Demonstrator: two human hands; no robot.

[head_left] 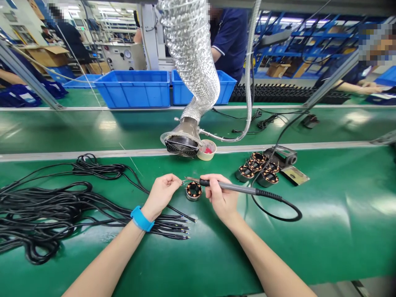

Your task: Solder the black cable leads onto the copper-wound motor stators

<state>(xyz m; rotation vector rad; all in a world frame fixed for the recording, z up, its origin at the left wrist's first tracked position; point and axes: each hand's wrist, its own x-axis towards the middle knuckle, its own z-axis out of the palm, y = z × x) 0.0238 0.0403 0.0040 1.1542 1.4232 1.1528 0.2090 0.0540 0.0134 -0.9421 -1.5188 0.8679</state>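
My right hand (221, 198) is closed round the handle of a soldering iron (238, 187), whose tip points left. With its fingertips, my left hand (162, 192) pinches a thin wire (185, 182) close to that tip. Whether tip and wire touch is too small to tell. Just below them, a motor stator (194, 198) with copper windings stands on the green bench (201, 255). A black cable (136, 183) runs from the left to behind my left hand. Under my left wrist lie several cable ends (179, 231) with stripped, coloured wires.
Black cables (55, 206) are heaped at left. Several stators (255, 167) stand at right beside an iron stand (283, 156) with a small tray (295, 175). A fume hood (182, 138) on a foil duct hangs ahead, near a small tub (206, 150). The iron's cord (293, 206) loops right.
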